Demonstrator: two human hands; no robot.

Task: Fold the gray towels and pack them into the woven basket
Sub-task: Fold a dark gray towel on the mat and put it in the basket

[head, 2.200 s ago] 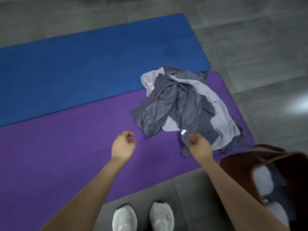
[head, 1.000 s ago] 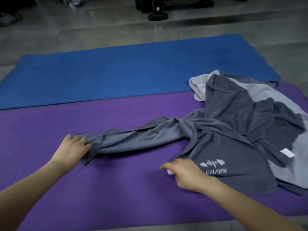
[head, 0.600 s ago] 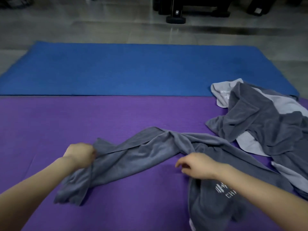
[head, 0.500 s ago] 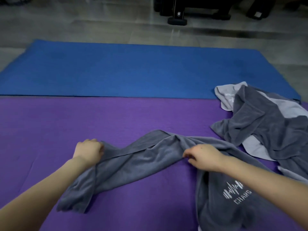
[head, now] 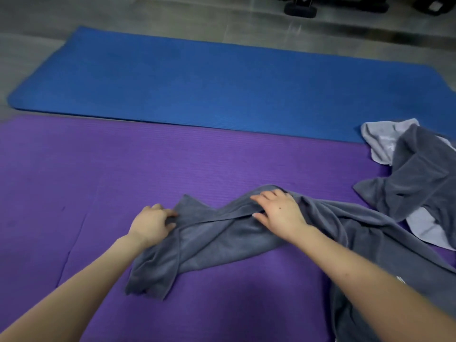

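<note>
A dark gray towel (head: 217, 238) lies bunched and twisted across the purple mat (head: 74, 183), stretching from the lower middle to the lower right edge. My left hand (head: 151, 223) grips its left end, fingers curled round the cloth. My right hand (head: 280, 213) lies on the towel's raised middle fold, thumb under an edge and fingers over the top, holding the fabric. A pile of other gray towels (head: 419, 174), dark over light, sits at the right edge. The woven basket is out of view.
A blue mat (head: 197, 80) lies beyond the purple one, side by side with it. Gray tiled floor (head: 29, 25) surrounds both. Dark equipment with a round foot (head: 299, 7) stands at the top edge.
Both hands have dragged the dark towel leftward, away from the pile. The right hand moved up onto the towel's middle fold and spread over it. The view shifted left, pushing the pile to the right edge.
</note>
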